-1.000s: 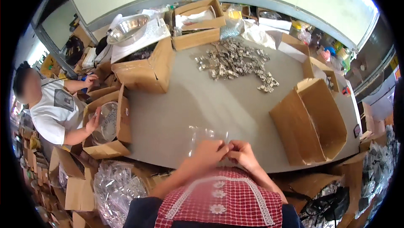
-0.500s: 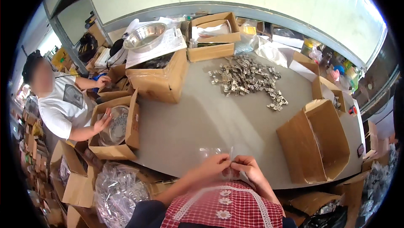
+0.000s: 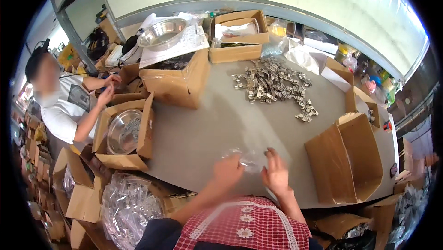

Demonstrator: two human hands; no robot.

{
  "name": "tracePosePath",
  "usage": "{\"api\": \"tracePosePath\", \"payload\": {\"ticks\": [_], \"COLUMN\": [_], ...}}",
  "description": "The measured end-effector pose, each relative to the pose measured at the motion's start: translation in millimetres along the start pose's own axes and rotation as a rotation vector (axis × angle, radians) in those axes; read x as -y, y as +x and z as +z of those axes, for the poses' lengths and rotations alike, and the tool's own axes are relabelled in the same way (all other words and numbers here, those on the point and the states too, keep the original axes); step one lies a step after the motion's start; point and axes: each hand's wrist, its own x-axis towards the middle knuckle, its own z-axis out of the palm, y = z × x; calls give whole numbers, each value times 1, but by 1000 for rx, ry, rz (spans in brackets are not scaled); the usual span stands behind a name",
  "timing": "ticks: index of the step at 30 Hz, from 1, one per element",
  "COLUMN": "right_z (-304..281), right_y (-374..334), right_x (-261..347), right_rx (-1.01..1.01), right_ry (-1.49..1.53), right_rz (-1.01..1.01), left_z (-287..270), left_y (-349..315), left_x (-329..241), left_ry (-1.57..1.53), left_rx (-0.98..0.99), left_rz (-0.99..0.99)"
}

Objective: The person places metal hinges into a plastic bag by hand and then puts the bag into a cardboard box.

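Observation:
Over the near part of the grey table [image 3: 221,125], my left hand [image 3: 228,169] is closed, somewhat blurred, at the edge of a small clear plastic bag [image 3: 250,161]. The bag stretches from its fingers toward my right hand [image 3: 276,174]. My right hand has its fingers extended forward, just right of the bag; whether the thumb touches the film I cannot tell. Farther off on the table lies a loose pile of small metal clips or brackets [image 3: 274,81], with several strays toward its right.
To the right stands an open cardboard box [image 3: 323,157]. At the left, a co-worker [image 3: 62,107] works behind a box holding a clear bowl [image 3: 121,132]. A steel basin [image 3: 161,35] sits on a carton. Filled plastic bags [image 3: 131,204] lie at lower left.
My hands have moved apart and forward from a joined pinch, and the right fingers have straightened. The co-worker's hand has left the bowl and come up to the other hand.

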Motion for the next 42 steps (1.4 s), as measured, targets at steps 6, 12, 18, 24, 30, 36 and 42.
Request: {"api": "tracePosePath", "payload": {"ticks": [6, 12, 18, 24, 30, 36, 42], "right_z": [22, 44, 60, 71, 77, 70, 47], "right_y": [15, 44, 88, 102, 99, 104, 132], "right_x": [-4, -40, -41, -43, -61, -153, -232], "right_rx": [231, -35, -21, -92, -76, 228, 216], "right_ry": [25, 236, 221, 194, 200, 328, -311], "right_rz": [-66, 176, 303, 443, 379, -18, 590], "left_z": [16, 11, 10, 25, 43, 30, 11], "left_y": [3, 34, 73, 109, 126, 120, 93], "left_x": [-7, -7, 4, 24, 48, 71, 87], "left_ry": [-66, -62, -283, -214, -91, -36, 175], "left_rx": [116, 344, 342, 320, 315, 120, -2], "left_rz": [133, -68, -148, -116, -133, -175, -228]}}
